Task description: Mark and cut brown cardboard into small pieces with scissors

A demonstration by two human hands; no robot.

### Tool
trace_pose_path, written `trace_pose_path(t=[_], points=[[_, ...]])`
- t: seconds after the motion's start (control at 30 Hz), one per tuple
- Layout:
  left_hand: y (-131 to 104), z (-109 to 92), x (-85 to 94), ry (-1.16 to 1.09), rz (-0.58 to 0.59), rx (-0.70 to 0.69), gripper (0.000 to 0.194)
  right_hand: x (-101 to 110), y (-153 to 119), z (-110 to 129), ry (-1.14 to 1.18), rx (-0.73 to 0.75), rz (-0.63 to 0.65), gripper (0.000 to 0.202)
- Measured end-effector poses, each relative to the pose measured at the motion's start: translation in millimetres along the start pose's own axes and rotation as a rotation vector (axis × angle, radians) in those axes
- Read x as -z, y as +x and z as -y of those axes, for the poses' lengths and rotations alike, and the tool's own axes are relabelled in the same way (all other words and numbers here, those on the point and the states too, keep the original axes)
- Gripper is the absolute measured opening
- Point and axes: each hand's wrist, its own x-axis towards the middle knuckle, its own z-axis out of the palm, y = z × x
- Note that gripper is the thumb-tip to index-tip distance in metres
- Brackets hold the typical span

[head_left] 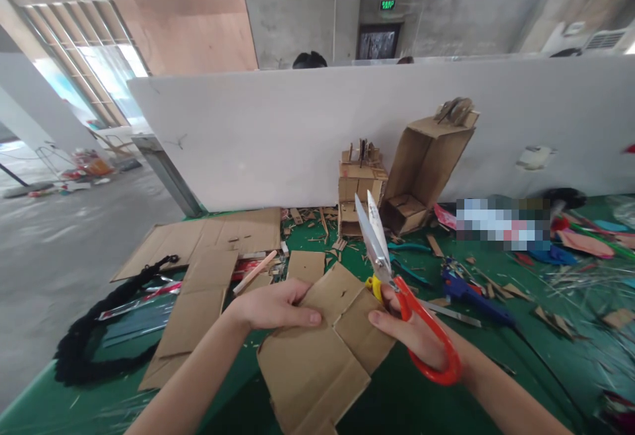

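Observation:
A folded piece of brown cardboard (pixel 312 369) is held up over the table in front of me. My left hand (pixel 280 306) grips its upper left edge, thumb on top and fingers behind. On the other side, my right hand (pixel 417 332) presses its thumb on the cardboard's right edge while also carrying scissors (pixel 380 243). Their red handle loops around this hand, and the slightly parted blades point up and away, clear of the cardboard. A small yellow part shows by the right fingers, which are mostly hidden.
Cardboard sheets (pixel 198 309) and a black braided cord (pixel 74 349) lie at left. Behind stand a small cardboard structure (pixel 360 187) and a taller one (pixel 429 164), against a white partition (pixel 268 137). To the right are a blue glue gun (pixel 473 296), teal-handled pliers (pixel 409 270) and scraps.

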Motion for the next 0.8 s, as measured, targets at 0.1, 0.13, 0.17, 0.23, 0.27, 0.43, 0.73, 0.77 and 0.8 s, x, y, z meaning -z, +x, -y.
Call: trace_pose_path(t=[0.1,0.13,0.17,0.23,0.27,0.43,0.73,0.77,0.8], points=[[-8,-4,7.4,0.083,0.010,0.014,0.030,-4,-1,-1,-0.043,0.016,-0.009,0.031],[-11,-6,8.9,0.100,0.009,0.014,0.030,-6,-1,-2,-0.068,0.027,-0.025,0.030],[-13,-8,10.0,0.107,0.010,0.014,0.029,-8,-2,-3,-0.092,0.036,-0.043,0.028],[-15,-10,12.0,0.113,0.011,0.013,0.030,-11,-3,-3,-0.126,0.047,-0.071,0.025],[-16,-11,13.1,0.126,0.006,0.006,0.030,-12,-4,-3,-0.140,0.050,-0.076,0.023],[-19,-11,21.1,0.161,-0.012,-0.050,0.034,-20,-4,3,-0.185,0.031,-0.043,0.018],[-22,-9,30.6,0.174,0.140,-0.037,0.039,-35,-9,19,-0.306,0.024,-0.082,0.019],[-21,-10,29.9,0.185,0.138,-0.032,0.038,-37,-9,19,-0.278,0.036,-0.079,0.018],[-21,-11,29.8,0.198,0.139,-0.032,0.037,-38,-8,17,-0.232,0.048,-0.071,0.018]])
